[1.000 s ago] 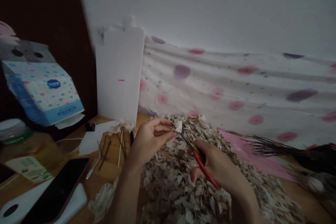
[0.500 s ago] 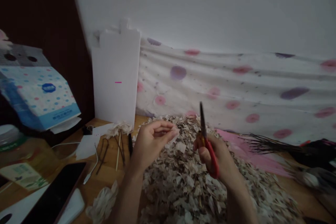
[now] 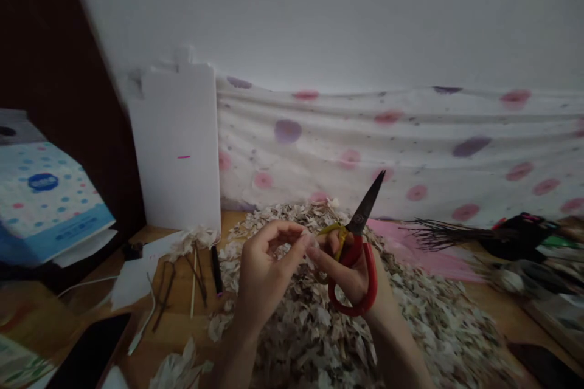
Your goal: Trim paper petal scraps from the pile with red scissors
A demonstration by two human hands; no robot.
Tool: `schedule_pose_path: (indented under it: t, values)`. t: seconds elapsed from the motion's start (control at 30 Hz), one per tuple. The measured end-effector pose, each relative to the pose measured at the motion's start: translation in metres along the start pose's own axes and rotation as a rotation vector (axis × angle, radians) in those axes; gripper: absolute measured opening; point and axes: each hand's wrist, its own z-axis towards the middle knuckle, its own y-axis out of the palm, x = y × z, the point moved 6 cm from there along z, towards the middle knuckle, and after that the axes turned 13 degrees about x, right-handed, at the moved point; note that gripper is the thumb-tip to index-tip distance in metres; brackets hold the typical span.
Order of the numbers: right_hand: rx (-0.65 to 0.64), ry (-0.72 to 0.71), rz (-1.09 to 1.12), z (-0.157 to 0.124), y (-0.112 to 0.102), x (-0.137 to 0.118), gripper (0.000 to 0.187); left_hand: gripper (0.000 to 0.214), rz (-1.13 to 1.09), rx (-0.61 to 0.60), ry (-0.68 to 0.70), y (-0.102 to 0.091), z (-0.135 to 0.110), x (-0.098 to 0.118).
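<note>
My left hand [image 3: 269,270] pinches a small pale petal-like piece [image 3: 308,239] between thumb and fingertips. Closed around a pair of scissors [image 3: 368,273], my right hand [image 3: 353,273] has its thumb and fingertip meeting the left fingertips at the same piece. One scissor handle is red, the other yellow, and the dark blades point up and to the right, together. Both hands hover over a large heap of dry, pale petal-like pieces [image 3: 314,328], which the wrists partly cover.
At left are a black phone [image 3: 93,349], a white cable [image 3: 145,316], thin dark sticks [image 3: 165,296], a black pen [image 3: 216,270] and a tissue pack [image 3: 50,194]. A white board [image 3: 177,146] leans upright. Dark wires [image 3: 438,234] lie on pink sheeting [image 3: 410,249].
My right hand has moved left to meet the left fingertips, and the scissors now tilt right. The view has turned slightly to the right.
</note>
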Motion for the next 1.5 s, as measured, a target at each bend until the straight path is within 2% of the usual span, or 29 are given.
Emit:
schedule_pose_path:
  t: [0.1, 0.3, 0.47, 0.7, 0.8, 0.87, 1.0, 1.1, 1.17, 1.33, 1.5]
  values:
    - [-0.012, 0.026, 0.027, 0.0, -0.001, 0.001, 0.05, 0.01, -0.054, -0.008, -0.068, -0.001, 0.002, -0.003]
    - [0.053, 0.066, -0.028, 0.001, -0.001, -0.001, 0.052, 0.011, -0.044, -0.01, -0.04, -0.002, 0.005, -0.003]
    - [0.067, 0.099, -0.042, 0.002, -0.002, -0.001, 0.056, 0.016, -0.034, -0.032, -0.069, -0.004, 0.006, -0.003]
    - [0.105, 0.077, -0.03, 0.001, -0.009, 0.001, 0.052, 0.013, 0.091, -0.118, 0.078, -0.002, 0.0, 0.008]
    - [0.078, 0.087, -0.046, 0.001, -0.011, 0.001, 0.051, 0.017, 0.053, -0.151, 0.081, -0.002, 0.0, 0.009]
    - [0.049, 0.118, -0.042, 0.002, -0.013, 0.001, 0.051, 0.025, 0.047, -0.202, 0.083, -0.003, 0.003, 0.008]
    - [-0.103, 0.225, 0.021, 0.0, -0.009, 0.005, 0.047, 0.031, 0.084, -0.441, 0.094, 0.003, 0.003, 0.005]
    - [-0.229, 0.304, 0.105, -0.005, -0.002, 0.008, 0.046, 0.03, -0.008, -0.609, -0.018, 0.009, -0.003, -0.002]
    - [-0.289, 0.342, 0.149, -0.007, 0.002, 0.009, 0.05, 0.025, -0.124, -0.659, -0.104, 0.013, -0.006, -0.005]
    - [-0.361, 0.356, 0.239, -0.009, 0.009, 0.003, 0.052, 0.013, -0.385, -0.613, -0.246, 0.017, -0.007, -0.008]
    - [-0.406, 0.368, 0.233, -0.011, 0.011, 0.004, 0.049, 0.02, -0.525, -0.572, -0.379, 0.023, -0.008, -0.01]
